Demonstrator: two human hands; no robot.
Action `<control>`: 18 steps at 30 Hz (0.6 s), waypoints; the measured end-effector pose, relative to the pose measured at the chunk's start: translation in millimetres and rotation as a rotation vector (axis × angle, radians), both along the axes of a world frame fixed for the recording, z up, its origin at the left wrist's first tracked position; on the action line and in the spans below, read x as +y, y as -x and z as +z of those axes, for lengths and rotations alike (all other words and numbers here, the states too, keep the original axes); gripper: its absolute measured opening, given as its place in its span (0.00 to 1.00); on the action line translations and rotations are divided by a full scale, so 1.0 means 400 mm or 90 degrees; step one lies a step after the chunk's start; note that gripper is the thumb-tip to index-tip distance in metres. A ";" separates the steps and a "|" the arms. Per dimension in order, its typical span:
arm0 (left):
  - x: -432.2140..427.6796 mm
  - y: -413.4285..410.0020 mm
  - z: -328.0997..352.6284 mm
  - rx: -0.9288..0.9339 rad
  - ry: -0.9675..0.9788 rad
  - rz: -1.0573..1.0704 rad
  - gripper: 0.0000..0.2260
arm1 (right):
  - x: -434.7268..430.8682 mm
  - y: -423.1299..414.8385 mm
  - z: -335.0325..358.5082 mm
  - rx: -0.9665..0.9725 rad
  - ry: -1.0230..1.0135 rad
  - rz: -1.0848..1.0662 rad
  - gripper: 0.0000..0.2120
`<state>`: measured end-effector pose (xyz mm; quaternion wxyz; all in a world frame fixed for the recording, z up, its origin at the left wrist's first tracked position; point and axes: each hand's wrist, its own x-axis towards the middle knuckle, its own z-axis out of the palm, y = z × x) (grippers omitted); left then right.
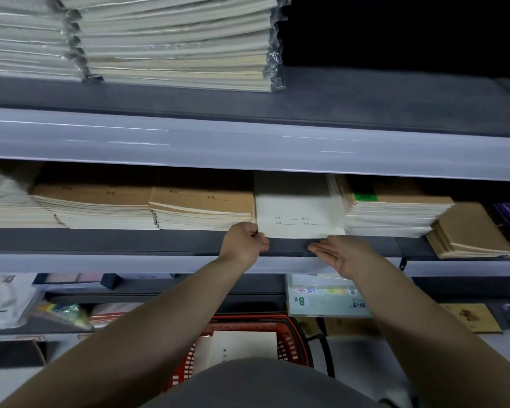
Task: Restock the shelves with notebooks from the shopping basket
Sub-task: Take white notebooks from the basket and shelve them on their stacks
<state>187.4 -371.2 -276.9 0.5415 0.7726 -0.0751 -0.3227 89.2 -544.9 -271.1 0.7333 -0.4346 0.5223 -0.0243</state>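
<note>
One white notebook: left hand pinches it, right hand flat

Dim, shelf recesses black; motion blur throughout; wide-angle bending at edges.

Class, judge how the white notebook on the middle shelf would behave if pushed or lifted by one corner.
The white notebook looks thin, so it probably droops if lifted by the corner the left hand pinches. Lying flat on the shelf, it should slide rather than tip. Its smooth cover may slip under open fingers of the right hand.
</note>
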 end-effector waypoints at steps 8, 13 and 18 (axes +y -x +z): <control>-0.020 -0.026 -0.003 0.200 -0.012 0.096 0.17 | -0.024 -0.036 -0.003 0.087 -0.020 0.082 0.13; -0.030 -0.036 -0.027 0.198 -0.036 0.122 0.18 | -0.032 -0.043 -0.007 0.103 -0.015 0.105 0.16; -0.040 -0.033 -0.035 0.171 -0.055 0.124 0.18 | -0.040 -0.047 -0.011 0.100 -0.015 0.108 0.17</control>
